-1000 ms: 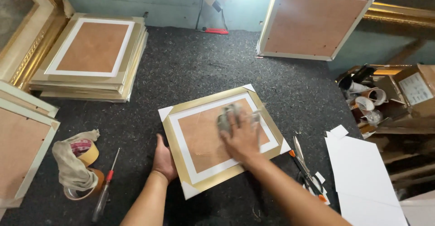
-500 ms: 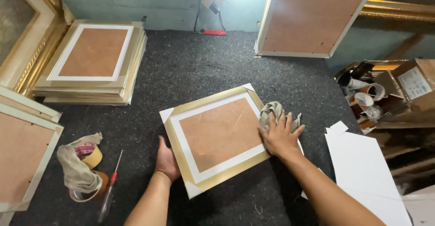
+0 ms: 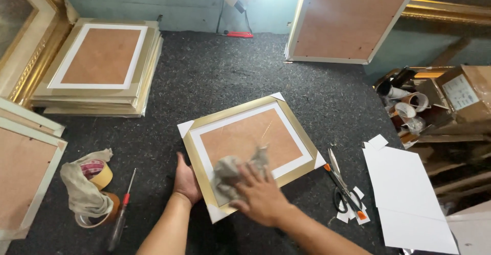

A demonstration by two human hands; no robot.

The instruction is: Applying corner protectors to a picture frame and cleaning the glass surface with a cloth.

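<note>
Head view: a gold picture frame (image 3: 253,152) lies face down near the middle of the dark counter (image 3: 215,76), a little toward the near edge, its brown backing board up and white protectors on its corners. The right hand (image 3: 261,196) presses a crumpled grey cloth (image 3: 230,175) flat onto the frame's near-left part, fingers spread over the rag; the left hand (image 3: 186,181) grips the frame's left edge and steadies it. The cloth sits on the near-left of the backing, and the rest of the board shows no marks I can make out, so how much of the wiping is done cannot be told. A stack of frames (image 3: 99,65) lies at the far-left corner, tape rolls (image 3: 99,175) and a screwdriver (image 3: 121,211) at the near-left, scissors (image 3: 342,186) and white sheets (image 3: 409,198) toward the right edge.
</note>
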